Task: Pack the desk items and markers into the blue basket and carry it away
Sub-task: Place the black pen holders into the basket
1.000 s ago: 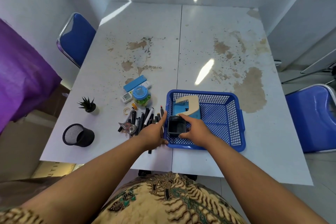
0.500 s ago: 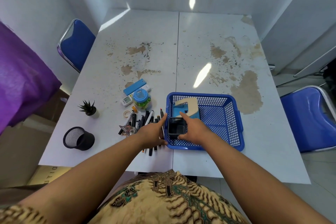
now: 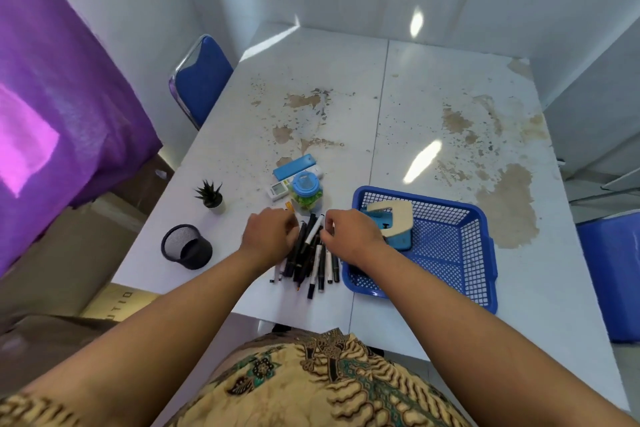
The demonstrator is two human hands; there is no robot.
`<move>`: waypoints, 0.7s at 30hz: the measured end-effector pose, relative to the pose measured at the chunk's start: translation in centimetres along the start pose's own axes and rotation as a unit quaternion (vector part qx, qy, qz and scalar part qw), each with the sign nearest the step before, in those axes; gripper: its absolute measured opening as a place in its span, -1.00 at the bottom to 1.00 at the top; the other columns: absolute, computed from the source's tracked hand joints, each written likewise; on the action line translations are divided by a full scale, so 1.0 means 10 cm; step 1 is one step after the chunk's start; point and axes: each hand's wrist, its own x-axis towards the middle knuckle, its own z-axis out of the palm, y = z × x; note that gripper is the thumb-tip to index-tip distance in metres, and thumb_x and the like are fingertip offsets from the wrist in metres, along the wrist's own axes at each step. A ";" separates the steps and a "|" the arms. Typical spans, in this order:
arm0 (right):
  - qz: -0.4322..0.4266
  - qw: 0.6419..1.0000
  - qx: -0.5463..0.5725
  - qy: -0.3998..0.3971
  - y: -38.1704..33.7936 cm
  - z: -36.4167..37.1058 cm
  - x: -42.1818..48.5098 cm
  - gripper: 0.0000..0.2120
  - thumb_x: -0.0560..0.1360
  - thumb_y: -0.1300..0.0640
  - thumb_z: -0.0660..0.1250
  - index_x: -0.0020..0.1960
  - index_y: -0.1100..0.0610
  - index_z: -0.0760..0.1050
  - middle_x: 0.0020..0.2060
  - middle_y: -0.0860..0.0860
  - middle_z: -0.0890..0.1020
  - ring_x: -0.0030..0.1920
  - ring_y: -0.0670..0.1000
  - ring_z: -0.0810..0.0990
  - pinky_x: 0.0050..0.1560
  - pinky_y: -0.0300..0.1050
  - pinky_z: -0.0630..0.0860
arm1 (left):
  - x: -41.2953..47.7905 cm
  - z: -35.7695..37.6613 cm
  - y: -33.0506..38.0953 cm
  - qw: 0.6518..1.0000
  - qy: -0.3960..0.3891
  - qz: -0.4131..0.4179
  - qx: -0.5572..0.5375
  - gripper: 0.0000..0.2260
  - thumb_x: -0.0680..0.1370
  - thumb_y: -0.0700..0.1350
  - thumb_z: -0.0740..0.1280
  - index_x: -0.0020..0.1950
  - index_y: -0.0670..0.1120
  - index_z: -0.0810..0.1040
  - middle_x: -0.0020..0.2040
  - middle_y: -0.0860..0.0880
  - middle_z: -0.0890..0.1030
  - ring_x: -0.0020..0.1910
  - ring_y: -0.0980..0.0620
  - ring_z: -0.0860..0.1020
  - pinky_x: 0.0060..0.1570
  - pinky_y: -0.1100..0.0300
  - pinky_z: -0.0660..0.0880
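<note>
Our fingers (image 3: 329, 218) curl onto the markers (image 3: 311, 239); whether they grip, we cannot tell. Left hand (image 3: 270, 236) and right hand (image 3: 349, 236) flank the pile on the worktop (image 3: 433, 97), at nine o'clock of the blue basket (image 3: 491, 263). Light, slick, likely to roll: we would bunch them mid-barrel.

plain office-type rm, stained white table (image 3: 433, 107), blue chair (image 3: 202, 80), markers (image 3: 311, 253)

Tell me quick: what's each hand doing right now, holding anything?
Left hand: fingers curled onto the markers; grip cannot be told.
Right hand: fingers curled at the same markers; grip cannot be told.
</note>
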 end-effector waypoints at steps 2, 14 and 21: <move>-0.019 1.000 0.004 -0.014 -0.16 0.07 0.08 -0.87 0.58 -0.03 0.29 -0.07 0.00 0.55 -0.15 0.00 0.65 -0.12 0.12 0.60 -0.19 -0.02 0.51 | -0.07 -0.08 -0.24 0.999 0.039 -0.028 0.018 -0.88 0.59 0.08 0.38 0.07 0.10 0.64 0.05 0.06 0.64 0.12 -0.08 0.55 0.06 -0.03 0.44; -0.093 0.995 0.028 -0.032 -0.76 0.42 0.32 -0.85 0.60 -0.04 0.32 -0.03 0.01 0.59 -0.09 0.00 0.70 -0.08 0.08 0.64 -0.18 -0.07 0.48 | -0.49 -0.29 -1.42 0.961 -0.024 -0.268 0.069 -0.10 0.44 0.41 0.46 0.64 0.07 0.19 0.66 -0.17 0.12 0.64 -0.26 0.09 0.54 -0.25 0.12; -0.094 0.994 0.037 -0.039 -0.92 0.57 0.41 -0.87 0.60 -0.07 0.33 -0.04 -0.05 0.58 -0.12 -0.03 0.71 -0.11 0.05 0.63 -0.18 -0.09 0.45 | -0.61 -0.25 -1.75 0.954 -0.047 -0.295 -0.014 -0.18 0.46 0.18 0.56 0.61 0.05 0.24 0.55 -0.12 0.22 0.47 -0.24 0.32 0.25 -0.16 0.48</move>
